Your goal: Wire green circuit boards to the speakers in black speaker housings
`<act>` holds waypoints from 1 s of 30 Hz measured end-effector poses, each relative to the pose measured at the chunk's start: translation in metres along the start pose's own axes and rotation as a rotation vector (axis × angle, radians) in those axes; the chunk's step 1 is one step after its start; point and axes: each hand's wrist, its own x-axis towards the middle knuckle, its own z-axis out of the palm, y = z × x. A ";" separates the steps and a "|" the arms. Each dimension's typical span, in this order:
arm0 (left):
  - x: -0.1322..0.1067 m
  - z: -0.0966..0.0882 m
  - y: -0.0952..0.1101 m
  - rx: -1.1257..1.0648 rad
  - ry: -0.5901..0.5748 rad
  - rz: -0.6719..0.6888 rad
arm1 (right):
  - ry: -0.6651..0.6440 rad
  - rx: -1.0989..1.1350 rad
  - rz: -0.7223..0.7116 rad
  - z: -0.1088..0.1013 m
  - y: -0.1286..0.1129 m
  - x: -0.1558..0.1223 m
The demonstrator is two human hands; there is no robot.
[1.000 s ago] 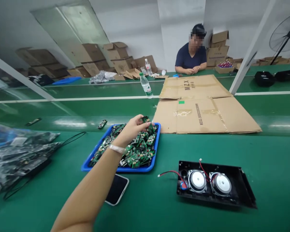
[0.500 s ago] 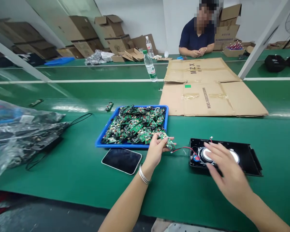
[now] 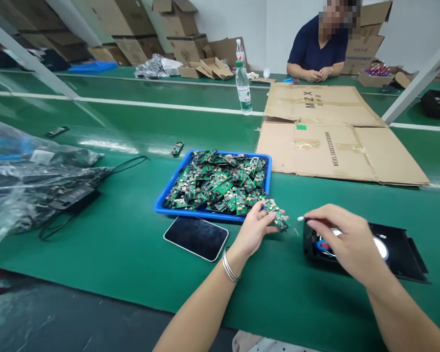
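Observation:
My left hand (image 3: 258,227) is closed on a green circuit board (image 3: 276,216), held slantwise by the front right corner of a blue tray (image 3: 157,207). That tray is heaped with similar circuit boards (image 3: 220,183). With fingertips pinched, my right hand (image 3: 346,239) holds a small white plug connector (image 3: 301,219), a short gap to the right of the board. Beneath this hand lies a black speaker housing (image 3: 403,249) with round white-centred speakers (image 3: 381,248) and a blue-and-red part (image 3: 321,245) inside. My hand covers part of the housing, and the connector's wire is hidden.
A phone (image 3: 196,238) lies in front of the tray. Flattened cardboard (image 3: 315,151) and a water bottle (image 3: 244,93) are behind. At left is clear plastic (image 3: 7,195) over black parts. Two loose boards (image 3: 176,148) lie behind the tray. A person (image 3: 317,49) leans on the far bench.
My right hand has gone from spread over the speakers to pinching a white connector near the board. The red-and-black wire at the board no longer shows. The view has shifted, moving the scene rightward.

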 end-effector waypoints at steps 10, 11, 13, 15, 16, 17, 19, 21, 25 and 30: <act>-0.005 0.005 -0.005 0.030 0.179 0.116 | -0.079 -0.031 0.078 0.006 0.003 -0.003; -0.006 0.006 -0.007 0.023 0.204 0.136 | -0.045 -0.075 0.035 0.013 0.001 -0.004; -0.008 0.009 -0.010 0.007 0.249 0.175 | 0.023 -0.157 -0.068 0.026 0.001 -0.007; -0.010 0.012 -0.013 -0.021 0.257 0.185 | 0.082 -0.230 -0.171 0.038 0.002 -0.009; -0.012 0.013 -0.014 -0.039 0.241 0.175 | 0.103 -0.258 -0.209 0.043 0.004 -0.009; -0.013 0.015 -0.015 -0.058 0.214 0.162 | 0.118 -0.278 -0.235 0.047 0.005 -0.010; -0.017 0.018 -0.016 -0.080 0.149 0.143 | 0.139 -0.308 -0.254 0.053 0.009 -0.011; -0.020 0.020 -0.016 -0.088 0.088 0.137 | 0.149 -0.325 -0.246 0.056 0.012 -0.011; -0.023 0.019 -0.015 -0.121 -0.001 0.160 | 0.167 -0.322 -0.231 0.056 0.015 -0.011; -0.024 0.016 -0.023 -0.033 -0.030 0.208 | 0.143 -0.258 -0.236 0.055 0.015 -0.011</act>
